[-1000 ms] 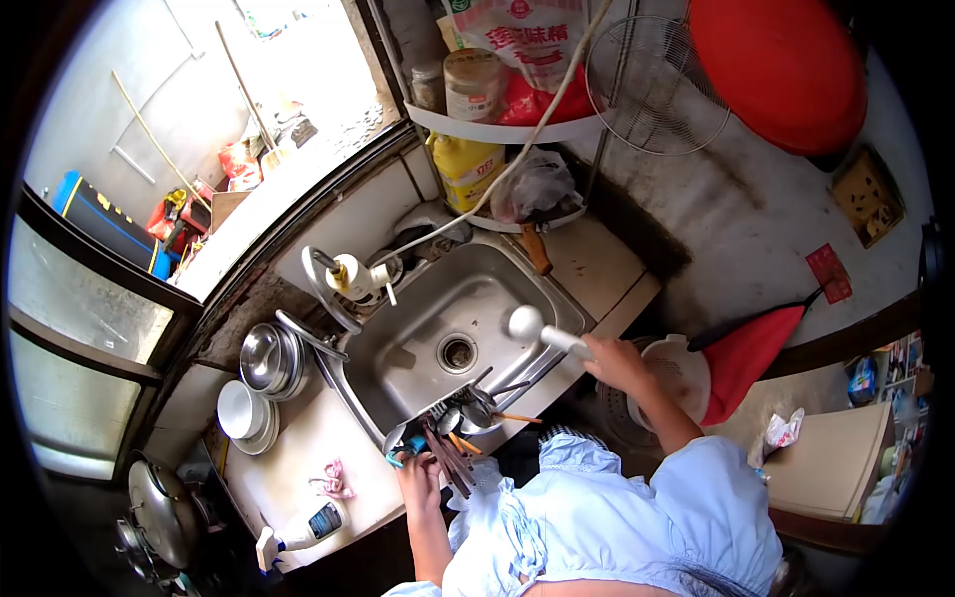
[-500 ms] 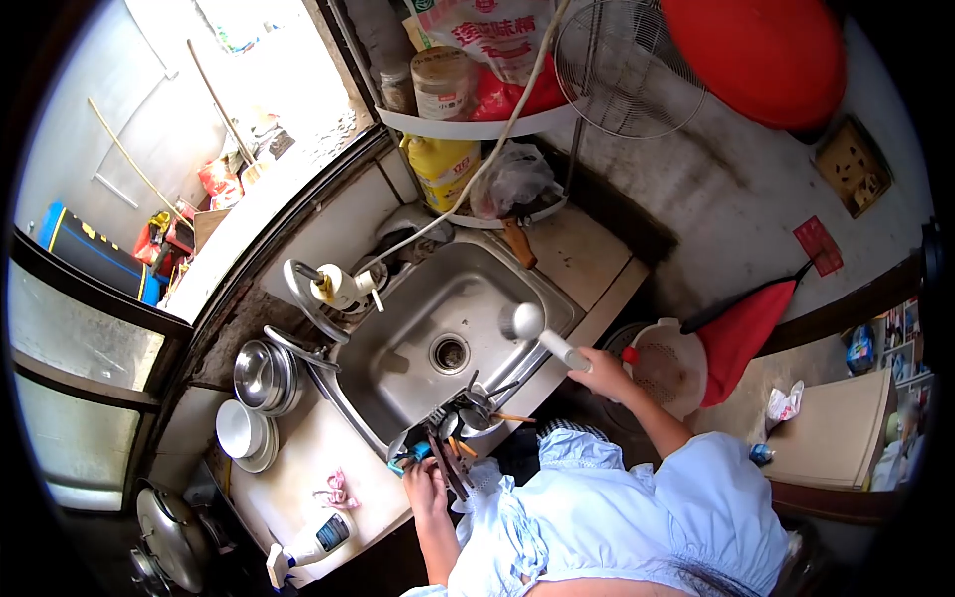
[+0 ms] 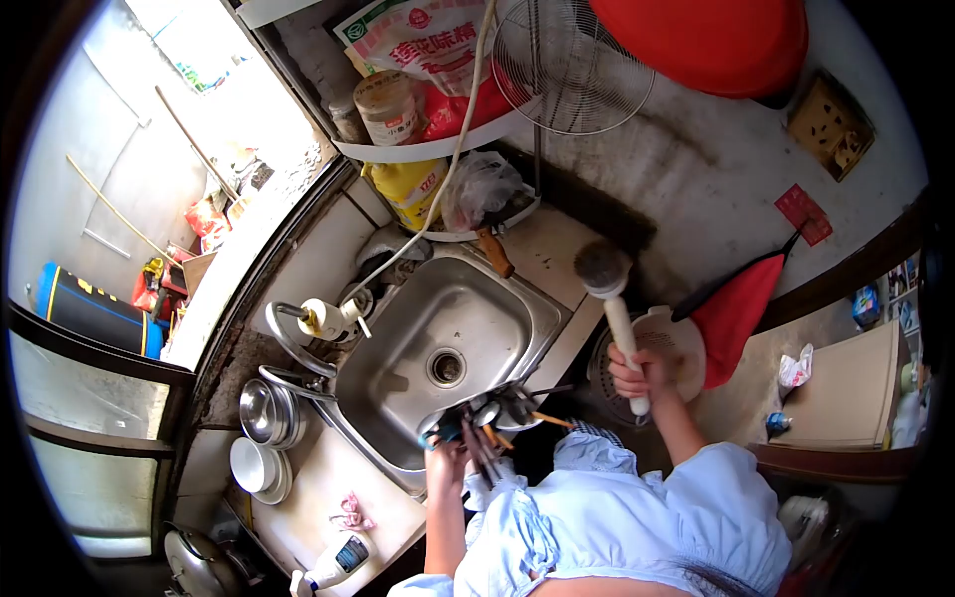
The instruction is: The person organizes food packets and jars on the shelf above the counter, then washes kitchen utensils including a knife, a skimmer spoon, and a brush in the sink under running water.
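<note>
1. White, round-headed, long-handled tool is gripped by the right hand beyond the right corner of the steel sink.
2. Dark metal-and-wood utensil bundle is clasped by the left hand at the sink's near edge.

The sink stood in the middle, and the tabletop was on its left. There, one stack of bowls stood behind a second stack; before them lay a cloth, and nearest was a bottle. Behind the sink, the shelf carried a jar. The utensils were in the left hand, at the sink's near edge; the brush was in the right hand, to the right.
</note>
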Available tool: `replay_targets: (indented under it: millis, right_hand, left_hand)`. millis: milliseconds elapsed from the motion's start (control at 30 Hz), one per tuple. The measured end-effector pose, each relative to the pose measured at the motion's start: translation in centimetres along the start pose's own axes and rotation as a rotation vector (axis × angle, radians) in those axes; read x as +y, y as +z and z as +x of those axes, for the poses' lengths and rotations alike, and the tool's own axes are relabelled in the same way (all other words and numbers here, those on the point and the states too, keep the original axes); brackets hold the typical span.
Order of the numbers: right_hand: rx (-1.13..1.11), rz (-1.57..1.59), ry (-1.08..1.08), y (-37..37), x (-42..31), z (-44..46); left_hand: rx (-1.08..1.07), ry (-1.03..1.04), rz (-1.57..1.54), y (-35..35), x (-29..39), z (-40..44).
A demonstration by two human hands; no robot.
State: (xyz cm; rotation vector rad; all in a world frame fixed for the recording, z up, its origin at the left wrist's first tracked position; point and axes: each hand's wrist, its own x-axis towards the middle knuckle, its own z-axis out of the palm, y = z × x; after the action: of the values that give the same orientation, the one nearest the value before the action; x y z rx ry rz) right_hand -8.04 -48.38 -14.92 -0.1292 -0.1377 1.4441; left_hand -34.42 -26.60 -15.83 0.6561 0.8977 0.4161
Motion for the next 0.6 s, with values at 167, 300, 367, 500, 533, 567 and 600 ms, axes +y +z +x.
replay_targets:
  millis: [167,300,367,500,533,567,600]
  right_hand:
    - [0.166,-0.227,-0.181,2.0,-1.6,-5.0]
    - [0.294,-0.367,-0.294,2.7,-1.8,-8.9]
    - [0.303,-0.354,-0.329,3.1,-1.7,-9.9]
    - [0.381,-0.359,-0.349,2.8,-1.2,-11.4]
    - [0.389,-0.350,-0.335,2.5,-0.9,-11.8]
    - [0.396,-0.342,-0.320,2.3,-0.9,-12.1]
    - [0.407,-0.343,-0.303,2.6,-0.8,-12.2]
  left_hand:
    - [-0.160,-0.149,0.040,8.2,1.6,3.6]
    - [-0.311,-0.223,0.323,14.4,1.1,9.1]
    - [-0.374,-0.204,0.344,18.2,0.7,12.2]
    - [-0.606,-0.229,0.280,24.2,0.4,17.8]
    - [-0.646,-0.241,0.292,25.3,0.3,19.4]
    - [-0.687,-0.251,0.302,26.2,0.3,21.1]
    - [-0.695,-0.255,0.302,27.2,0.5,22.5]
